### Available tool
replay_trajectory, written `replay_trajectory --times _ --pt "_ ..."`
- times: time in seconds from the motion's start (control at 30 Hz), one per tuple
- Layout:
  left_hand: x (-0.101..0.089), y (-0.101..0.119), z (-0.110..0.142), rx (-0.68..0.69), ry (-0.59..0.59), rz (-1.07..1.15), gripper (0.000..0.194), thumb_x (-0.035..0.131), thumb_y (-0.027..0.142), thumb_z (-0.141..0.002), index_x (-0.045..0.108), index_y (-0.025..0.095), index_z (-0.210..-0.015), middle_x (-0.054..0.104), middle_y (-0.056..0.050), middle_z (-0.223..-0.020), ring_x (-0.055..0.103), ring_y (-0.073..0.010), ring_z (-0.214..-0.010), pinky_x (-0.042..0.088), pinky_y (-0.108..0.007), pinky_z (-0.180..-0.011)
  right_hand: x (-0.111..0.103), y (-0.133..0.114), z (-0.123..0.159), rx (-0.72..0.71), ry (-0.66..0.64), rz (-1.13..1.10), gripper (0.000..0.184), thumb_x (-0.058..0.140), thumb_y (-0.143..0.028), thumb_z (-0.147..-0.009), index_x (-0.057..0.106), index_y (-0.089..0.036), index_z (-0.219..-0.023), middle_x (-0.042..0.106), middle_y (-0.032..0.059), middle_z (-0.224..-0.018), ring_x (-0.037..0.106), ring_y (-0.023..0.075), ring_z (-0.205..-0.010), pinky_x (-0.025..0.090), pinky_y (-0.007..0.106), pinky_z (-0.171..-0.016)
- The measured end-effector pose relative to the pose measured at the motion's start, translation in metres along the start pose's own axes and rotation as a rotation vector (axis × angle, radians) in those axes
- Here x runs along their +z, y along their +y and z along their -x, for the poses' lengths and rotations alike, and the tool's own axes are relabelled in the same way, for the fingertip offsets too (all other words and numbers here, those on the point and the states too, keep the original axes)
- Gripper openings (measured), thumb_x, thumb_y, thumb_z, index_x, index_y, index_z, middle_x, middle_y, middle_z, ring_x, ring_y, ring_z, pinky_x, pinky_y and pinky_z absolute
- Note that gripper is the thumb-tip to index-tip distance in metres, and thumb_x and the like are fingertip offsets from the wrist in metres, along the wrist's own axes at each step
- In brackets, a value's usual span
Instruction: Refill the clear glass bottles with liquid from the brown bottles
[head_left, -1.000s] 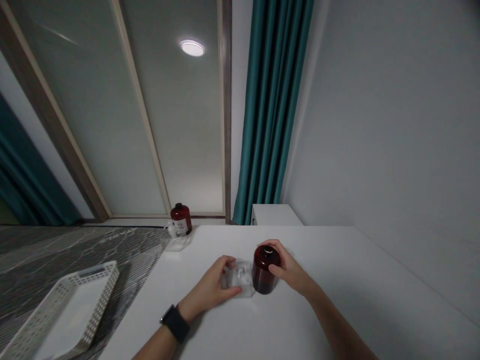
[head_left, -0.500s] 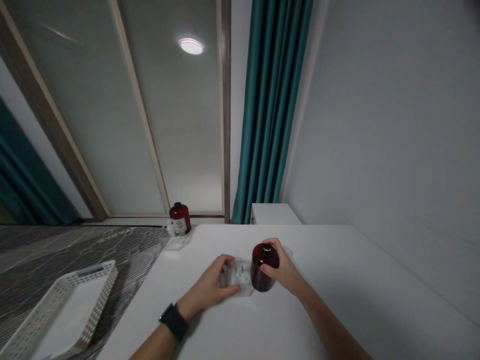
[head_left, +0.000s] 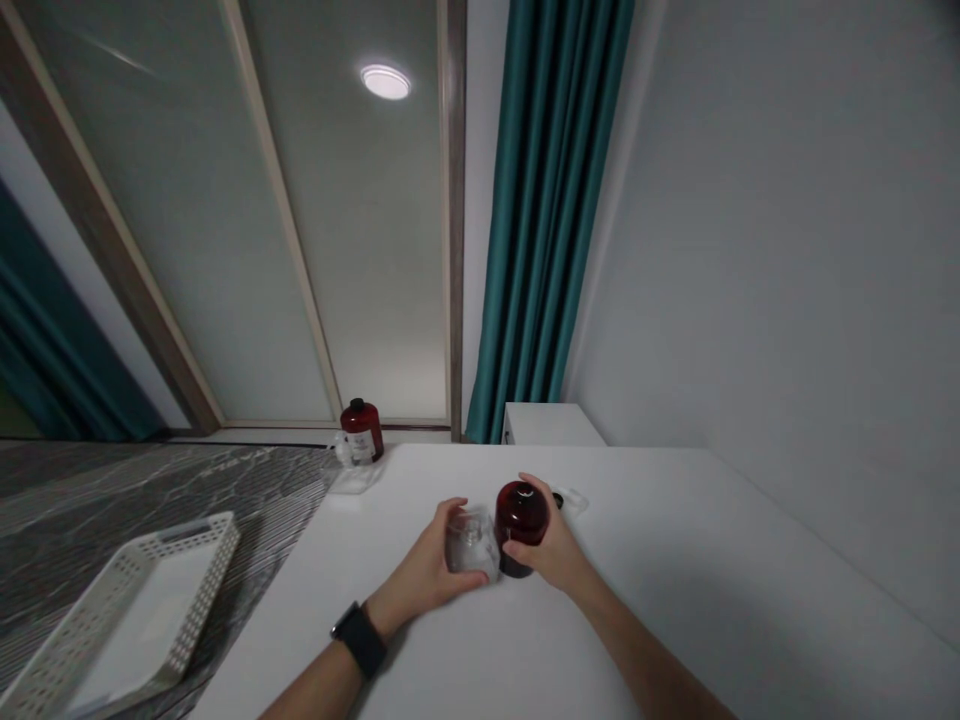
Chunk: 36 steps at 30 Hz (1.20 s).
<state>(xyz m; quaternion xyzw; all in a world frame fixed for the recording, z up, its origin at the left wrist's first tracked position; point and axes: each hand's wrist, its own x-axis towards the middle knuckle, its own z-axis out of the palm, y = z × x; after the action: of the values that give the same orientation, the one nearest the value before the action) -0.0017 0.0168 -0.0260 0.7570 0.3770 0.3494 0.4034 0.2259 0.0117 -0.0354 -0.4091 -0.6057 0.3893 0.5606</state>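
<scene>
My right hand [head_left: 551, 540] is wrapped around a dark red, glossy bottle [head_left: 517, 520] with a rounded top, thumb in front and fingers behind. Just left of it, my left hand [head_left: 431, 565] grips a clear, see-through container [head_left: 472, 543] by its sides, fingers at the far side and thumb at the near side. The bottle and the container are side by side over the white table; whether they touch I cannot tell. Partly behind my right hand lie a small black piece [head_left: 558, 499] and a clear thin item [head_left: 575, 500].
At the table's [head_left: 450, 650] far left corner stands another red bottle [head_left: 361, 432] with a black cap and pale label, beside clear packaging [head_left: 352, 480]. A white perforated basket [head_left: 199, 590] sits lower left on grey patterned fabric. Behind are a white cabinet [head_left: 551, 425] and green curtain [head_left: 547, 250].
My right hand and the red bottle have shifted slightly left. My left hand has closed more around the clear container, and the black piece behind my right hand has come into view.
</scene>
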Motion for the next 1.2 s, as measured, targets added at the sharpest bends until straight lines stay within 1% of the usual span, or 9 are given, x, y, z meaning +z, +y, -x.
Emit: replay_trajectory --times 0.07,0.1,0.2,0.27,0.47,0.67,0.83,1.0,1.2 --pt "0.003 0.004 -0.001 -0.042 0.025 0.017 0.091 0.083 0.023 -0.067 0.029 0.022 -0.140 0.056 -0.013 -0.129 0.055 -0.0299 -0.120 0.041 -0.047 -0.106 0.002 0.000 0.000 -0.004 0.022 0.016 0.083 0.081 -0.029 -0.060 0.042 -0.026 -0.133 0.057 0.0102 -0.129 0.057 0.0307 -0.120 0.043 0.050 -0.108" --pt "0.005 0.007 -0.001 -0.059 0.039 0.016 0.088 0.082 0.021 -0.067 0.030 0.022 -0.138 0.057 -0.012 -0.126 0.057 -0.0290 -0.118 0.042 -0.047 -0.105 0.003 -0.002 -0.001 -0.010 0.028 0.027 0.078 0.081 -0.027 -0.060 0.045 -0.025 -0.129 0.059 0.0098 -0.126 0.058 0.0306 -0.118 0.043 0.050 -0.108" --pt "0.006 0.015 -0.003 -0.090 0.059 -0.015 0.066 0.078 0.017 -0.069 0.040 0.020 -0.123 0.061 -0.008 -0.114 0.060 -0.0255 -0.106 0.047 -0.043 -0.097 0.005 -0.007 -0.002 -0.030 0.031 0.062 0.063 0.077 -0.024 -0.063 0.050 -0.025 -0.120 0.063 0.0082 -0.116 0.061 0.0290 -0.110 0.047 0.049 -0.104" --pt "0.006 0.018 -0.003 -0.096 0.059 -0.030 0.055 0.077 0.016 -0.069 0.044 0.019 -0.113 0.061 -0.006 -0.107 0.060 -0.0235 -0.099 0.049 -0.041 -0.091 0.006 -0.011 -0.002 -0.039 0.039 0.077 0.061 0.076 -0.023 -0.064 0.050 -0.025 -0.119 0.063 0.0078 -0.114 0.061 0.0281 -0.107 0.049 0.048 -0.101" --pt "0.005 0.017 -0.001 -0.066 0.100 0.001 0.055 0.074 0.017 -0.073 0.040 0.021 -0.116 0.058 -0.006 -0.111 0.058 -0.0227 -0.103 0.048 -0.039 -0.092 0.001 -0.019 0.000 -0.035 0.029 0.156 0.068 0.078 -0.020 -0.062 0.048 -0.024 -0.123 0.062 0.0093 -0.121 0.059 0.0292 -0.115 0.045 0.048 -0.106" --pt "-0.001 0.007 0.000 -0.060 0.135 -0.011 0.070 0.074 0.020 -0.073 0.032 0.023 -0.129 0.050 -0.008 -0.122 0.055 -0.0232 -0.108 0.049 -0.037 -0.090 -0.009 -0.028 0.001 -0.001 -0.003 0.265 0.072 0.082 -0.022 -0.061 0.048 -0.025 -0.125 0.062 0.0104 -0.126 0.059 0.0313 -0.120 0.046 0.048 -0.106" --pt "-0.005 0.012 -0.001 -0.096 0.117 0.019 0.064 0.074 0.025 -0.075 0.039 0.021 -0.128 0.053 -0.007 -0.117 0.056 -0.0217 -0.099 0.047 -0.037 -0.088 -0.008 -0.029 0.001 -0.005 -0.020 0.328 0.077 0.082 -0.023 -0.063 0.049 -0.026 -0.132 0.061 0.0113 -0.133 0.056 0.0330 -0.127 0.045 0.049 -0.108" --pt "-0.003 0.019 0.002 0.008 0.046 0.080 0.053 0.078 0.037 -0.074 0.048 0.019 -0.113 0.057 -0.007 -0.108 0.054 -0.0239 -0.100 0.045 -0.037 -0.090 -0.006 -0.026 0.003 -0.005 -0.039 0.369 0.084 0.083 -0.023 -0.063 0.045 -0.026 -0.138 0.059 0.0129 -0.137 0.055 0.0344 -0.129 0.043 0.052 -0.110" --pt "0.006 0.016 0.003 0.019 0.000 0.084 0.055 0.079 0.026 -0.072 0.046 0.019 -0.116 0.058 -0.010 -0.115 0.056 -0.0267 -0.109 0.045 -0.041 -0.096 -0.004 -0.029 0.004 0.000 -0.022 0.371 0.084 0.083 -0.021 -0.061 0.046 -0.025 -0.137 0.061 0.0129 -0.136 0.057 0.0350 -0.127 0.042 0.054 -0.110"
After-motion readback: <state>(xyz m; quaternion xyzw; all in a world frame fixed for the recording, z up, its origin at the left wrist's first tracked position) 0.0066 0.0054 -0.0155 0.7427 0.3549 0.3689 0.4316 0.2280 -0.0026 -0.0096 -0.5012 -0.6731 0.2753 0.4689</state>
